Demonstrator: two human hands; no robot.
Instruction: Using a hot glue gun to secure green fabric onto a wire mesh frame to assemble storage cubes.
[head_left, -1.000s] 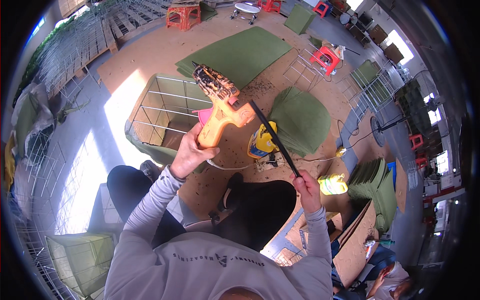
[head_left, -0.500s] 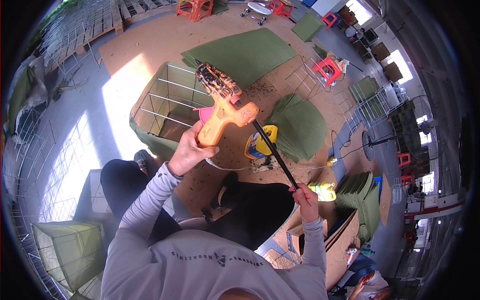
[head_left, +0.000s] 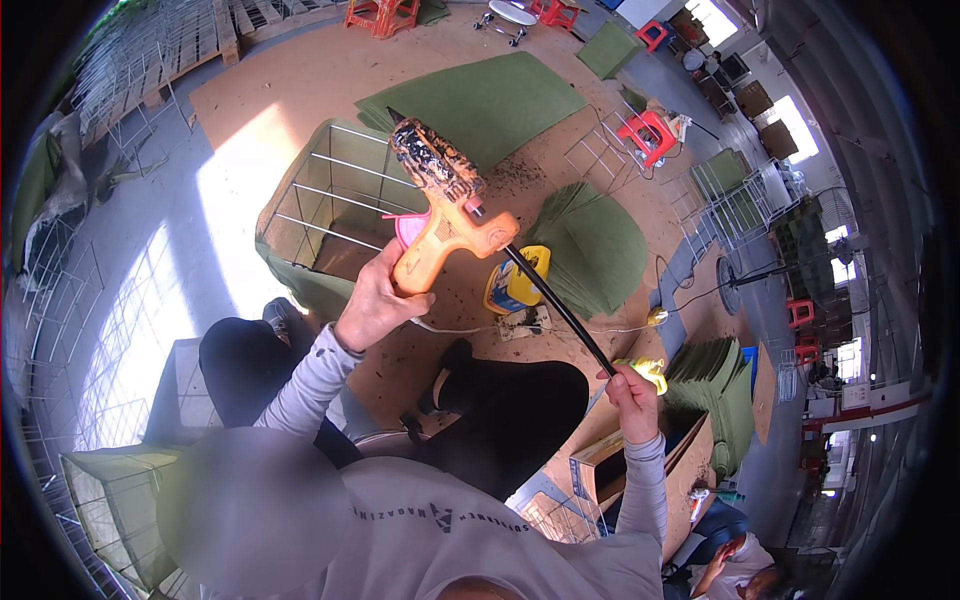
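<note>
My left hand [head_left: 378, 305] is closed round the grip of an orange glue gun [head_left: 440, 242], whose barrel is crusted with black residue. Its dark nozzle points up and left, over the edge of a wire-frame box lined with green fabric [head_left: 318, 284]. A pink part [head_left: 410, 230] shows beside the grip. From the rear of the gun a long black glue stick [head_left: 562, 312] slants down to the right. My right hand [head_left: 633, 400] pinches the far end of that stick. Behind the stick stands a yellow and blue container [head_left: 530, 272].
Green fabric sheets [head_left: 590, 250] lie stacked on the brown floor covering, with a larger green sheet [head_left: 480, 100] beyond. A white cord [head_left: 580, 330] crosses below the gun. An open cardboard box [head_left: 690, 465] is at my right. Red stools [head_left: 648, 138] and wire frames stand further off.
My right hand has shifted right, away from the gun, and a longer stretch of the black glue stick shows. The left hand and gun have barely moved.
</note>
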